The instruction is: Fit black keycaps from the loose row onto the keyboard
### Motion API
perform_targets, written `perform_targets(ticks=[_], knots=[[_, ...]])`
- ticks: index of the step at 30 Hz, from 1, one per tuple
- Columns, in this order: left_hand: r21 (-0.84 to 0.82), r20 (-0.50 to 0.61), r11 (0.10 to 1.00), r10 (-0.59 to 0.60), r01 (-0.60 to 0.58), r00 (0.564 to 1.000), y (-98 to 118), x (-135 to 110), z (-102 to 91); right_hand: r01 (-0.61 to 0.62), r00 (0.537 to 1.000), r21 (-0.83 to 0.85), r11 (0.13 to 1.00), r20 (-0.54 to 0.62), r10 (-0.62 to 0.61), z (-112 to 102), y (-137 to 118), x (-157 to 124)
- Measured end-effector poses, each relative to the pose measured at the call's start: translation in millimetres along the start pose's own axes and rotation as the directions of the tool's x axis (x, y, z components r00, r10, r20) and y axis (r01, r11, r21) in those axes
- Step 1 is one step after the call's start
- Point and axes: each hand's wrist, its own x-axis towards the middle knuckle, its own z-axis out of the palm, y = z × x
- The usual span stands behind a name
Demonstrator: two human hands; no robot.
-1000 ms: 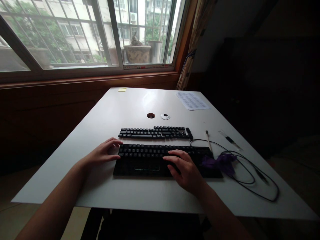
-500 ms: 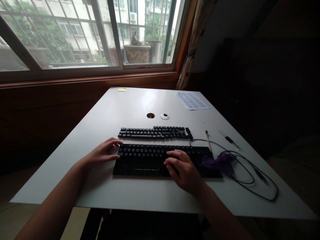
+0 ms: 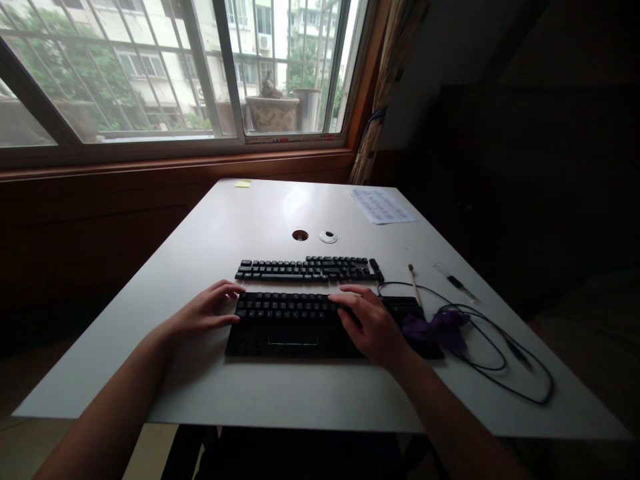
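A black keyboard [image 3: 295,327] lies near the front of the white desk. Its upper rows have keycaps, while its lower part looks bare around a thin bar. My left hand [image 3: 207,310] holds the keyboard's left edge, fingers at the upper corner and thumb lower down. Over the right half, my right hand [image 3: 373,327] is spread, with a fingertip touching the upper key rows and the thumb apart below. I see nothing in its fingers, though the hand hides some keys. Just behind the keyboard, loose black keycaps [image 3: 275,271] sit in rows.
To the right are a purple cloth [image 3: 440,329] over the keyboard's right end, a coiled black cable [image 3: 540,402], a brush [image 3: 415,283] and a wire-ended tool [image 3: 457,283]. Farther back lie a printed paper [image 3: 383,206], a yellow note [image 3: 243,183], a cable hole [image 3: 300,235] and its white cover [image 3: 329,237].
My right hand has shifted up and slightly right, its fingertips now on a higher key row. My left hand stays at the keyboard's left edge.
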Motion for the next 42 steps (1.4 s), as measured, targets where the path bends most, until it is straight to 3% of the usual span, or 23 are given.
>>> perform_targets(ticks=[5, 8, 12, 20, 30, 35, 42], knots=[[-0.026, -0.007, 1.000, 0.006, -0.006, 1.000, 0, 1, 0.8, -0.065, 0.996, -0.020, 0.998, 0.058, 0.066, 11, 29, 47], [-0.045, -0.012, 0.999, 0.006, -0.006, 1.000, 2, 1, 0.5, -0.130, 0.977, -0.056, 0.990, 0.161, 0.137, 25, 47, 74], [-0.040, -0.017, 0.999, 0.024, -0.025, 1.000, 3, 1, -0.1, -0.162, 0.960, -0.088, 0.983, 0.216, 0.177, 46, 65, 95], [-0.013, -0.010, 1.000, 0.014, -0.014, 1.000, 6, 1, -0.7, -0.166, 0.939, -0.138, 0.977, 0.281, 0.199, 62, 80, 108], [-0.010, -0.003, 0.999, 0.031, -0.031, 1.000, 7, 1, -0.8, -0.130, 0.946, -0.180, 0.975, 0.272, 0.177, 72, 84, 119], [-0.020, -0.005, 1.000, 0.023, -0.024, 1.000, 9, 1, -1.0, -0.152, 0.951, -0.189, 0.970, 0.238, 0.195, 75, 91, 134], [-0.008, 0.002, 0.999, 0.033, -0.033, 0.999, 6, 1, -0.7, -0.174, 0.929, -0.184, 0.967, 0.294, 0.223, 82, 98, 154]])
